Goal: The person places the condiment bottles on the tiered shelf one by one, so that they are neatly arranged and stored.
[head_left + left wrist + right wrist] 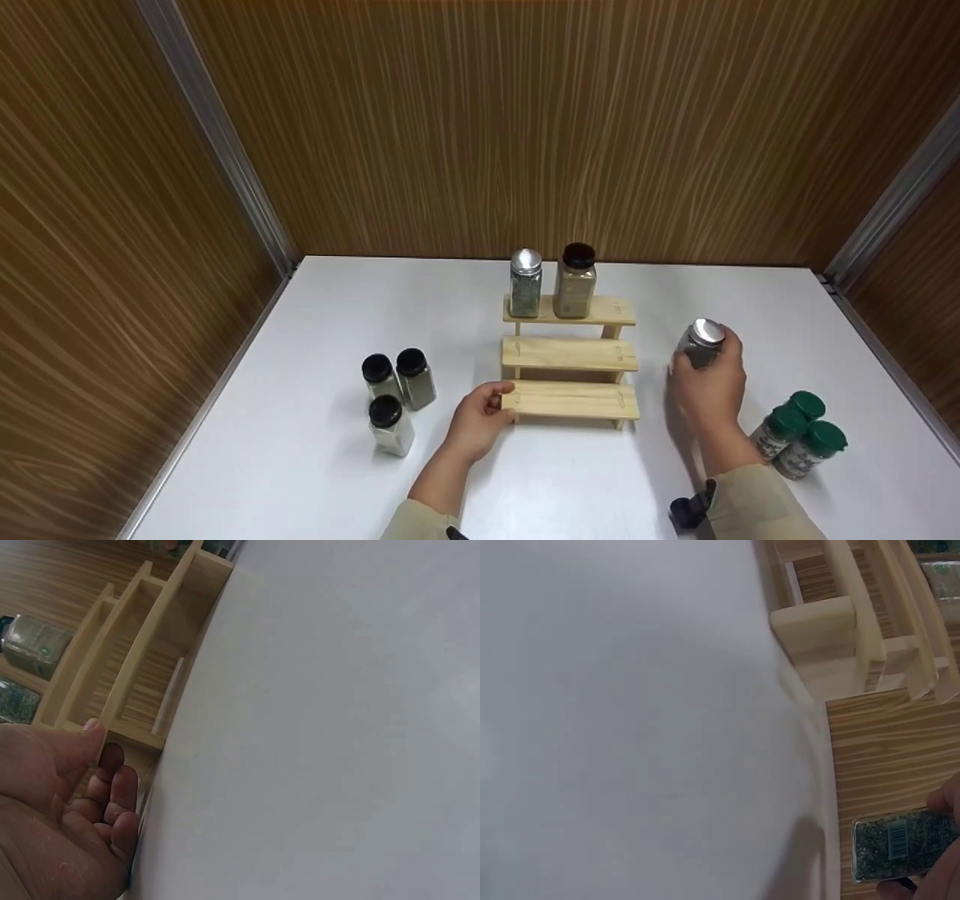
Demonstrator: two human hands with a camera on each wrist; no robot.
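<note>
A three-step wooden rack (pixel 570 354) stands mid-table. My left hand (pixel 478 421) pinches the left end of its lowest step, thumb and fingers at the board's edge, as the left wrist view also shows. My right hand (pixel 711 382) grips a spice jar (pixel 702 343) with a silver cap, to the right of the rack. In the right wrist view the jar (pixel 900 844) shows dark flakes and a barcode label. On the top step stand a silver-capped jar (pixel 526 283) of dark herbs and a black-capped jar (pixel 575 281) of tan powder.
Three black-capped jars (pixel 391 427) are grouped on the white table (pixel 300 375) left of the rack. Three green-capped jars (pixel 801 461) cluster at the right, close to my right forearm. Wood-grain panels (pixel 480 127) wall in the back and sides.
</note>
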